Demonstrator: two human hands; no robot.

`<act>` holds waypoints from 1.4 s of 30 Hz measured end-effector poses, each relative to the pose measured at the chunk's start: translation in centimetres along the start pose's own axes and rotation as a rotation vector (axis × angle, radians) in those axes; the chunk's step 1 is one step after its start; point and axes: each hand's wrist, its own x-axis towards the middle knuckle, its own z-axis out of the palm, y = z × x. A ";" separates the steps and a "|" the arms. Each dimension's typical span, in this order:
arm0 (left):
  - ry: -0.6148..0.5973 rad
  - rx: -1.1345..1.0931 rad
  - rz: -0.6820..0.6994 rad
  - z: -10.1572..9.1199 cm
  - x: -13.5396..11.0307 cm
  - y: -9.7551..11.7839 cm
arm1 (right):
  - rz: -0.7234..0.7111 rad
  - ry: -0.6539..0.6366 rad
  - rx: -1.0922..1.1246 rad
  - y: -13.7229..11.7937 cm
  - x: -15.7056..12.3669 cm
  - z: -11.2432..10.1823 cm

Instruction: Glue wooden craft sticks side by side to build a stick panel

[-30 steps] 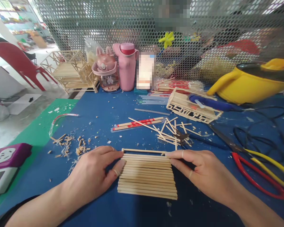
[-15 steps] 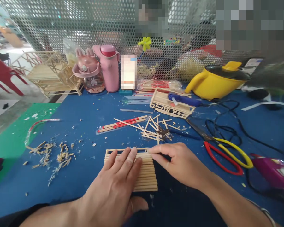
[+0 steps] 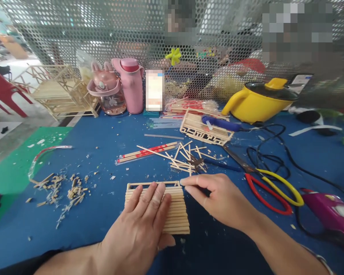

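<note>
A small panel of wooden sticks (image 3: 176,214), laid side by side, rests on the blue table, with an open frame of thin sticks along its far edge. My left hand (image 3: 141,215) lies flat across the panel, fingers stretched out and thumb by the near edge. At the far right corner, my right hand (image 3: 209,191) pinches thumb and forefinger together; whatever is between the tips is too small to make out. Just beyond lie loose cut sticks (image 3: 183,156) and blue-handled cutters (image 3: 199,162). Red-and-yellow-handled scissors (image 3: 271,191) lie to the right.
Wood scraps (image 3: 74,191) lie at left. Behind are wrapped chopsticks (image 3: 149,152), a small stick model (image 3: 205,128) under a blue glue gun (image 3: 222,123), a pink bottle (image 3: 133,88), a lit phone (image 3: 154,91) and a yellow pot (image 3: 260,103). Cables run along the right.
Both hands stay at the panel in nearly the same pose. The left thumb has drawn slightly in toward the panel's near edge. The view has shifted slightly.
</note>
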 end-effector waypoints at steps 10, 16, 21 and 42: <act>0.014 -0.012 -0.021 -0.1 0.1 0.0 | -0.012 0.061 -0.163 0.0 0.3 -0.3; 0.051 0.008 -0.044 0.0 0.0 0.0 | 0.000 0.657 -0.580 1.7 3.1 -5.7; 0.065 0.004 -0.049 0.2 -0.2 0.0 | 0.137 0.136 -0.829 5.3 8.3 -8.6; 0.089 -0.136 -0.053 -0.5 0.4 -0.9 | 0.275 0.168 -0.227 5.5 6.8 -12.6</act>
